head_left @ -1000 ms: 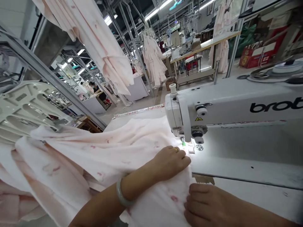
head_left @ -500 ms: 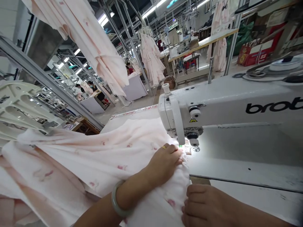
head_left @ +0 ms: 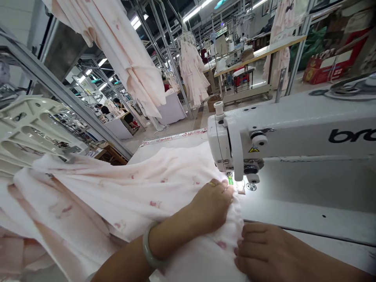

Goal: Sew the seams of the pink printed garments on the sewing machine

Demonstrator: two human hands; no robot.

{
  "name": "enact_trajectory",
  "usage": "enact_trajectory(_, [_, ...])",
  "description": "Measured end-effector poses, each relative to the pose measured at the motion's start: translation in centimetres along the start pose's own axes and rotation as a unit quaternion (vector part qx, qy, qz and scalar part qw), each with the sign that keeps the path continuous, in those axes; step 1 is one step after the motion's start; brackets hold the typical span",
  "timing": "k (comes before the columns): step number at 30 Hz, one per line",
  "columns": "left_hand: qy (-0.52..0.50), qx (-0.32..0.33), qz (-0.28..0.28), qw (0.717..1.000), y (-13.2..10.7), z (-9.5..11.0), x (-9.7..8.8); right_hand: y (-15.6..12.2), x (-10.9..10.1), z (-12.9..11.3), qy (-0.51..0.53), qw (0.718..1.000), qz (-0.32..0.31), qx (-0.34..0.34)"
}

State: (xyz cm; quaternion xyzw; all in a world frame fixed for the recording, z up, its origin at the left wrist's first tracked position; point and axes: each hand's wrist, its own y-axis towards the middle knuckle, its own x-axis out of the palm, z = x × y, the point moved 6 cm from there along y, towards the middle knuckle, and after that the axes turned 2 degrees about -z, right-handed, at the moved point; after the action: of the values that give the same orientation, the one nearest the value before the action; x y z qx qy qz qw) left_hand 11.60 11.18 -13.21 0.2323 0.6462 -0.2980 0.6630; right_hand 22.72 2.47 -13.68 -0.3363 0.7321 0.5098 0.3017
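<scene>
A pale pink printed garment (head_left: 141,188) lies spread over the sewing table and runs under the needle of a white sewing machine (head_left: 288,129). My left hand (head_left: 213,203), with a ring and a green bangle on the wrist, rests on the fabric with fingers curled, pressing it just left of the presser foot (head_left: 238,187). My right hand (head_left: 261,250) lies closer to me at the fabric's right edge, its fingertips pinching the cloth.
A white plastic rack (head_left: 29,129) stands at the left. Pink garments (head_left: 129,58) hang overhead and further back (head_left: 192,74). Other sewing tables (head_left: 255,55) and seated people (head_left: 117,105) fill the background. The machine bed (head_left: 308,199) stretches to the right.
My left hand has slid forward with the fabric, closer to the needle. My right hand has followed along the fabric's edge.
</scene>
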Motion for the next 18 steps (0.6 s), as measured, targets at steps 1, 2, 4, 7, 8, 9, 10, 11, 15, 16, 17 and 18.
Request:
enact_trajectory(1, [-0.007,0.007,0.009,1.000,-0.2,0.1,0.1,0.2,-0.3,0.1,0.001,1.000,0.000,0.001])
enact_trajectory(2, [-0.012,0.013,0.020,1.000,-0.3,0.1,0.3,0.4,-0.6,0.2,0.000,1.000,-0.001,0.002])
enact_trajectory(4, [-0.008,0.018,0.040,0.999,-0.3,-0.1,0.7,0.6,-1.1,0.3,-0.003,1.000,0.001,0.004])
enact_trajectory(7, [0.002,0.008,0.033,0.999,0.3,-0.5,0.8,0.6,-1.6,0.9,-0.004,1.000,0.002,0.012])
enact_trajectory(8, [0.002,0.005,0.020,1.000,0.5,-0.6,0.7,0.6,-1.6,1.1,-0.001,1.000,-0.004,0.013])
enact_trajectory(9, [0.002,0.005,0.010,1.000,0.5,-0.6,0.5,0.5,-1.6,1.3,0.003,1.000,-0.011,0.015])
enact_trajectory(10, [0.002,0.009,0.004,1.000,0.5,-0.6,0.2,0.5,-1.5,1.4,0.005,1.000,-0.015,0.015])
enact_trajectory(11, [0.002,0.015,0.007,1.000,0.2,-0.5,-0.2,0.5,-1.5,1.5,0.004,1.000,-0.017,0.014])
enact_trajectory(15, [-0.010,0.038,0.053,0.998,-1.5,0.2,-0.6,0.4,-1.5,1.3,-0.011,1.000,0.013,0.002])
enact_trajectory(16, [-0.019,0.043,0.058,0.997,-1.8,0.4,-0.3,0.4,-1.5,1.3,-0.011,1.000,0.019,0.001])
enact_trajectory(17, [-0.027,0.048,0.061,0.997,-1.9,0.4,0.1,0.4,-1.4,1.3,-0.009,1.000,0.019,0.001])
enact_trajectory(18, [-0.034,0.050,0.061,0.996,-1.8,0.4,0.5,0.4,-1.3,1.3,-0.007,1.000,0.019,0.002])
